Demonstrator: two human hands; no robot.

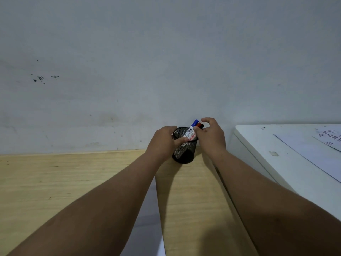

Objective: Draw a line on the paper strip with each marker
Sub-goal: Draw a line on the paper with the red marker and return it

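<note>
Here, a pale wall (166, 61) filled the upper view above a wooden desk (55, 182), with a white cabinet (276, 163) carrying paper sheets (313, 150) at the right. A white paper strip (149, 218) lay on the desk between the forearms, partly hidden by the left one. At the desk's back edge stood a black mesh pen cup (183, 152). The left hand (163, 142) wrapped the cup's side, forefinger laid across the mesh. The right hand (210, 135) pinched the markers' tops, forefinger raised. A blue-capped marker (191, 131), a red one (199, 125) and a black one (202, 125) leaned in the cup
</note>
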